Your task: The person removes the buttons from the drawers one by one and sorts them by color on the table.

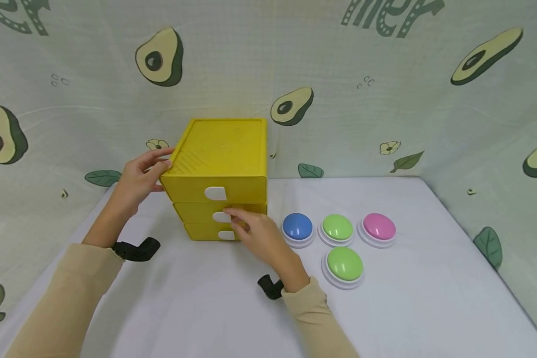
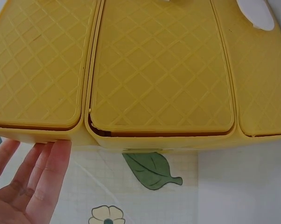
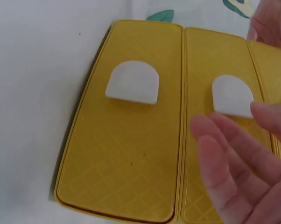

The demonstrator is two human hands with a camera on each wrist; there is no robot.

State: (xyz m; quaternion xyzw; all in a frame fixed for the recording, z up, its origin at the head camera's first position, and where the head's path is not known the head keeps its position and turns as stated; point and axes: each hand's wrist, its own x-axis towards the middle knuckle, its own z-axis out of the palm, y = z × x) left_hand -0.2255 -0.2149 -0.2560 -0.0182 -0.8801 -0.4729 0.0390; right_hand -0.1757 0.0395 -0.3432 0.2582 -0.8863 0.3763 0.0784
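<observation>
Yellow three-drawer box (image 1: 225, 149) is sitting left of center on the white tabletop (image 1: 438, 298), with the left hand's grip (image 1: 139, 180) resting at its upper left side, fingers extended, not clasping it. Right hand's grip (image 1: 261, 236) is hovering at the white handle (image 1: 220, 217) of the middle drawer (image 1: 196, 213), fingers loosely bent, thumb and fingertips parted, actual contact unclear. Blue button (image 1: 297, 226), pink button (image 1: 379, 226) and two green buttons (image 1: 345, 263) are sitting right of the box, blue nearest.

A yellow three-drawer cabinet (image 1: 225, 149) stands upright, its white-tabbed drawers (image 1: 183, 190) seemingly closed.
</observation>
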